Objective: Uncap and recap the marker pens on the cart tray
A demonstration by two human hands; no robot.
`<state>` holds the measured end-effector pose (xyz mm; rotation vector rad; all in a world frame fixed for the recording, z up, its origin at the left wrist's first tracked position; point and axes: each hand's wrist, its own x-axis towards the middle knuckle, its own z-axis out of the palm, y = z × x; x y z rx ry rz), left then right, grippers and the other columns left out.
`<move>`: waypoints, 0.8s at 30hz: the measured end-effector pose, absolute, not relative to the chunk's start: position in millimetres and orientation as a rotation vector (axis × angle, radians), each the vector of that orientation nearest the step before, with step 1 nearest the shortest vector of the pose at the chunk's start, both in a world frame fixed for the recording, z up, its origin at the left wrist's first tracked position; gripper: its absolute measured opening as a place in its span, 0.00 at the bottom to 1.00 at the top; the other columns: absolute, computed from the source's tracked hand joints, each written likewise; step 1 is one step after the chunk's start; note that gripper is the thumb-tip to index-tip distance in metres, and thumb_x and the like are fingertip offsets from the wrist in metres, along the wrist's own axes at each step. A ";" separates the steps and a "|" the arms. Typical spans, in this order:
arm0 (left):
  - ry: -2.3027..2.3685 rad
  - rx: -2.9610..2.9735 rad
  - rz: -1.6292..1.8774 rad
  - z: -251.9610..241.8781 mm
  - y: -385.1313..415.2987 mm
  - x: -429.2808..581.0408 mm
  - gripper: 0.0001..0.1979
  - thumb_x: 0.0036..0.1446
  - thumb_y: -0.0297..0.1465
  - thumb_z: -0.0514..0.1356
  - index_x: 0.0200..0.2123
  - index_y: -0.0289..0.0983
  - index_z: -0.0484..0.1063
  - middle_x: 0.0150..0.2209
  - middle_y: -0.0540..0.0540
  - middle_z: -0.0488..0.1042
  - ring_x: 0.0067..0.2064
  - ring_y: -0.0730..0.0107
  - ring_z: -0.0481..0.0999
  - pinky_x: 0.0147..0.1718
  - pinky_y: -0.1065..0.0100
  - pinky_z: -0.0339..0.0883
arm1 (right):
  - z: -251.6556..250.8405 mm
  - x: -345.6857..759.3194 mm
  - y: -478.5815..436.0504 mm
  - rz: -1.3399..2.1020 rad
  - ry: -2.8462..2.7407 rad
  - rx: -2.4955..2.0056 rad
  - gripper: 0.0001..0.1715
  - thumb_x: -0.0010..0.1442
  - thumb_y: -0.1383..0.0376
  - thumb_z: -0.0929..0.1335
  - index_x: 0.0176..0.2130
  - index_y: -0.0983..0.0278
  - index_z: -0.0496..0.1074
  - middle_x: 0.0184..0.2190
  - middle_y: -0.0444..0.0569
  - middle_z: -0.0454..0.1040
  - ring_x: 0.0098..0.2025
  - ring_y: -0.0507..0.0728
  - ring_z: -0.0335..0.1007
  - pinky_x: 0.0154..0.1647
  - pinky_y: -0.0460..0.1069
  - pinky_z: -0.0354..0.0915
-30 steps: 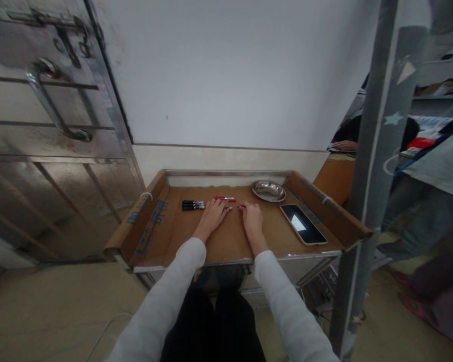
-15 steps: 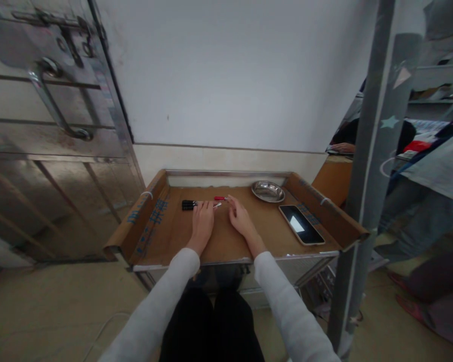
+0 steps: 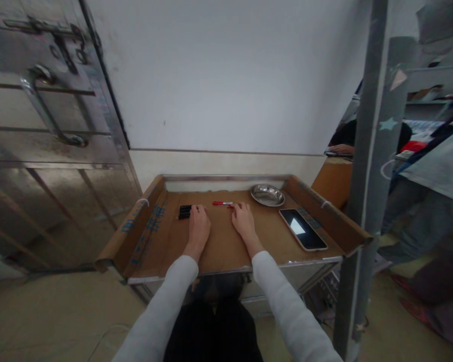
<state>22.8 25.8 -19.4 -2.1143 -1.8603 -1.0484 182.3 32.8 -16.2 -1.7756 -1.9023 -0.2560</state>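
Observation:
Several black-capped pens (image 3: 184,211) lie side by side on the cardboard-lined tabletop (image 3: 221,244). My left hand (image 3: 199,226) is closed over their right ends, so those ends are hidden under the fingers. To the right, a thin red pen (image 3: 219,203) with a pale, shiny right part lies flat, pointing left. My right hand (image 3: 244,223) has its fingers curled together at that pen's right end. A second small red bit shows by the right fingertips, too small to make out.
A round steel dish (image 3: 268,195) sits at the back right of the tabletop. In front of it lies a phone (image 3: 302,229). Rolled cardboard forms raised side edges. A grey metal post (image 3: 370,151) stands at the right, with a person (image 3: 434,171) beyond it.
My left hand has drawn slightly left; the shiny piece beside its fingertips no longer shows there. My right hand has shifted slightly right, its fingers more curled. The view has tilted a little.

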 end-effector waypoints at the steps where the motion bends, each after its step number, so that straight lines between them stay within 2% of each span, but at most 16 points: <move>1: -1.817 -2.177 -0.979 -18.6 26.3 27.2 0.11 0.53 0.17 0.50 0.40 0.30 0.65 0.40 0.38 0.65 0.43 0.61 0.66 0.45 0.60 0.61 | -16.6 182.3 33.3 -0.262 -1.902 -1.781 0.16 0.59 0.71 0.60 0.45 0.65 0.70 0.42 0.56 0.69 0.46 0.59 0.60 0.48 0.51 0.57; 6: -1.668 -2.306 -0.788 -17.7 41.3 45.0 0.12 0.58 0.22 0.48 0.44 0.30 0.66 0.42 0.37 0.67 0.45 0.59 0.66 0.47 0.59 0.60 | -16.7 183.1 33.2 -0.260 -1.851 -1.827 0.11 0.60 0.68 0.61 0.39 0.66 0.71 0.39 0.54 0.69 0.43 0.59 0.60 0.45 0.51 0.56; 12: -1.662 -2.380 -0.805 -17.1 63.1 51.2 0.09 0.60 0.27 0.50 0.40 0.34 0.68 0.40 0.39 0.69 0.44 0.60 0.67 0.45 0.59 0.61 | -16.3 186.5 32.2 -0.188 -1.709 -1.934 0.12 0.61 0.65 0.61 0.39 0.66 0.71 0.40 0.56 0.69 0.44 0.60 0.61 0.43 0.52 0.56; 24: -1.465 -2.640 -0.944 -22.4 69.1 50.4 0.07 0.61 0.25 0.50 0.36 0.34 0.67 0.39 0.42 0.72 0.44 0.64 0.69 0.47 0.62 0.63 | -16.2 187.0 34.6 -0.102 -1.877 -1.802 0.11 0.62 0.66 0.61 0.39 0.62 0.72 0.41 0.52 0.73 0.45 0.59 0.62 0.45 0.52 0.54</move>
